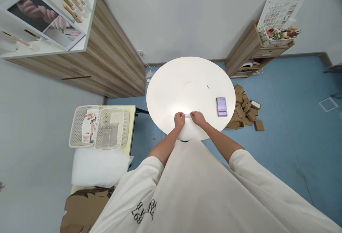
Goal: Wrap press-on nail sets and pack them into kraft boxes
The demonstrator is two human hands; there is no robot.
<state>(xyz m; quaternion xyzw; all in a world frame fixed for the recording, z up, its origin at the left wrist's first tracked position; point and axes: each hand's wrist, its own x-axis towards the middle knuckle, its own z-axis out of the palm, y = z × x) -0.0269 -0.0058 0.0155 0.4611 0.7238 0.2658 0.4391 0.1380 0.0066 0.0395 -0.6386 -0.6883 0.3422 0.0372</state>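
1. Small, narrow, clear-to-whitish strip [187, 115]: just below frame centre, between the hands, over the near part of the round white desk [187, 79]. Cannot tell whether it touches the surface.
2. Handling, by judgement: very light, fairly stiff, likely slick if plastic; may crease or crack if forced. Best hold: its two ends, middle left free.
3. Look: straight, pale, faint shine; material and markings too small to tell.
4. Left hand [179, 119]: fingers curled, pinching the left end. Right hand [198, 118]: likewise, pinching the right end.
5. Right of centre, on the desk: dark-edged rectangular phone [221, 106], purple screen pixelated.
6. Farther right, on the floor: heaped small brown cardboard boxes [243, 110].
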